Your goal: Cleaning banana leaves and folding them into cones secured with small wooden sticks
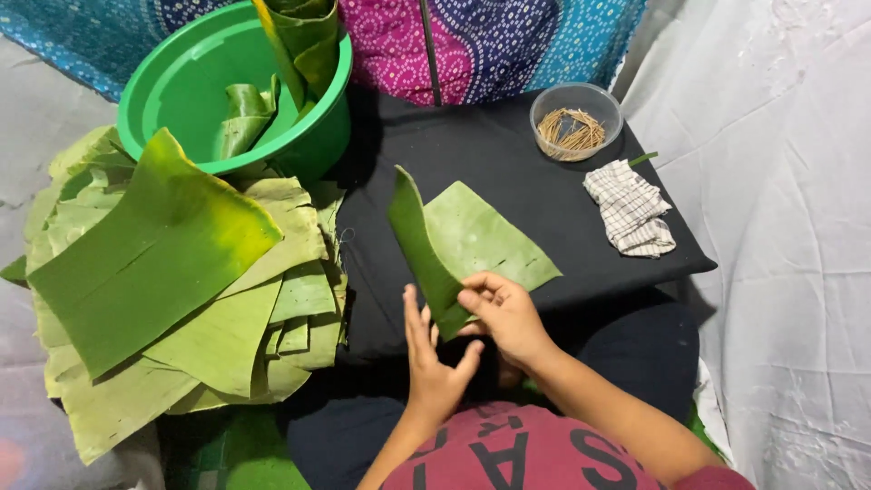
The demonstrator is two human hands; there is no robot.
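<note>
**Hands meet at the near corner of a folding leaf piece**

Head view: Right hand [504, 313] pinches the near corner of a cut banana leaf piece [472, 240], thumb and fingers closed together on its lower edge. The left hand [431, 354] stands just beside it, palm turned inward and fingers spread and upright, touching or almost touching the same corner from the left; whether it truly presses the leaf cannot be told, and it grips nothing.

The leaf piece lies directly ahead of both hands on the black padded surface [508, 154], running away from the person. Its left part is lifted into a tall, narrow flap that rises from the pinched corner and leans slightly left, while its right part lies flat, spreading toward the right. So the long axis of the raised flap runs up and away from the hands, and the fold line begins right at the right hand's fingertips. The right hand is the one on the leaf; the left is a shade nearer the person's body.

Well to the left sits a stack of leaf pieces [172, 290], with a green basin [172, 82] behind it. At the far right corner stand a small clear bowl of thin sticks [575, 122] and a folded checked cloth [631, 209].
</note>
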